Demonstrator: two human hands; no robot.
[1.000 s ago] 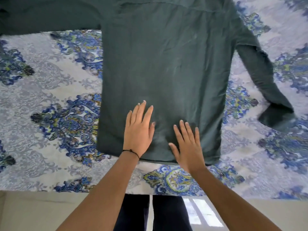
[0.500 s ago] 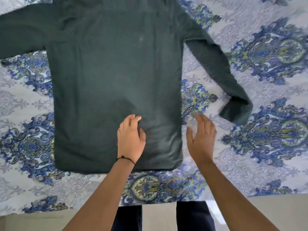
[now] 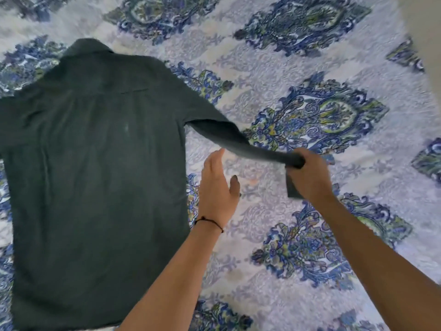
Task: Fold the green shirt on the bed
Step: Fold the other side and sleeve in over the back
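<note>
right hand (image 3: 307, 175) fingers clamped on shirt sleeve (image 3: 229, 137); left hand (image 3: 218, 187) fingers spread, empty

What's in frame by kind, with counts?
Green shirt: 1
Patterned bedspread: 1
Hands: 2, the left hand open, the right hand gripping the shirt's sleeve
Black wrist cord: 1
Total: 5

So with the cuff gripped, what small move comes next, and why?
Probably carry the sleeve across onto the back of the green shirt. The right hand has its grip shut on the cuff, the shirt's body lies flat, and the open left hand hovers beside its edge.
</note>
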